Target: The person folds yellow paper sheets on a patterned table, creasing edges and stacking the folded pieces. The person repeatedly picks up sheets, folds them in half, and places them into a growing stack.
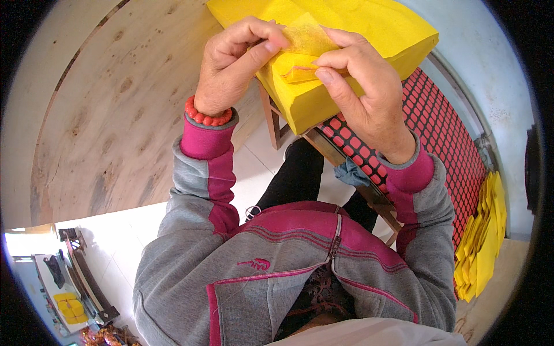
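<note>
Both hands meet at the top middle over a large yellow, boxy stack or package (381,34) with sharp corners. Between my fingers is a small piece of thin yellow sheet (311,34), partly see-through, with a folded lower part that shows a reddish line along its edge. My left hand (239,60), above a red bead bracelet (208,115), pinches the sheet's left side between thumb and fingers. On the other side my right hand (363,86) grips its right edge and the fold with thumb and forefinger. I cannot tell whether the sheet is paper or cloth.
A broad wooden board (115,115) fills the left. At right, a red-and-black patterned surface (444,132) runs along the wall, with a pile of yellow sheets (482,242) at its end. A blue cloth (351,172) lies below my right hand. Another yellow bundle (70,308) is at lower left.
</note>
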Available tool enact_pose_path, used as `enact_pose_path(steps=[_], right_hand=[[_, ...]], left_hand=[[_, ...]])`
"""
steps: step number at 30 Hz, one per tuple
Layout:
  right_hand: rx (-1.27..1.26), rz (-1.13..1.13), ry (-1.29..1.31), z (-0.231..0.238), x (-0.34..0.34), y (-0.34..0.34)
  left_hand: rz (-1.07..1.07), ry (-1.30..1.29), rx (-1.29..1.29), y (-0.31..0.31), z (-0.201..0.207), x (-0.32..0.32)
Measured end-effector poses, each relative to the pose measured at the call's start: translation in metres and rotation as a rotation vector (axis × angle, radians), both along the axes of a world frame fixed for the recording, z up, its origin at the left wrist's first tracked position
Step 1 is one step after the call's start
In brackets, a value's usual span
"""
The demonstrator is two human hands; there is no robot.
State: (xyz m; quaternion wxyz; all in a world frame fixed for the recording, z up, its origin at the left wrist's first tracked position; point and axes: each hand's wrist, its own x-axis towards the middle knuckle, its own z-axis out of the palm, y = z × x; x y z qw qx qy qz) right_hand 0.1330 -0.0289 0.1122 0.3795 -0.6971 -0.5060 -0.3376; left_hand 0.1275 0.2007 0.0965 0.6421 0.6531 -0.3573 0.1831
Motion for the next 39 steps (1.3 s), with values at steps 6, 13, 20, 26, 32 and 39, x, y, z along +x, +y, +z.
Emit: enact_pose_path(steps=[6, 13, 20, 26, 32, 39], right_hand=[[0.079, 0.001, 0.112, -0.005, -0.004, 0.003], [0.170, 0.006, 0.091, -0.004, -0.005, 0.007], [-0.002, -0.077, 0.000, 0.001, -0.001, -0.002], [-0.023, -0.014, -0.029, -0.002, 0.000, 0.000], [0.102, -0.006, 0.101, -0.007, -0.004, 0.005], [0.099, -0.013, 0.068, -0.005, -0.004, 0.004]], left_hand=[[-0.104, -0.069, 0.127, 0.014, 0.002, 0.004], [-0.017, -0.058, 0.062, 0.004, -0.001, 0.002], [0.090, -0.008, -0.177, -0.013, -0.006, 0.001], [0.014, -0.043, -0.084, -0.003, -0.007, 0.001], [-0.063, -0.150, 0.085, 0.010, -0.002, 0.005], [0.030, -0.067, 0.034, 0.004, -0.007, 0.001]])
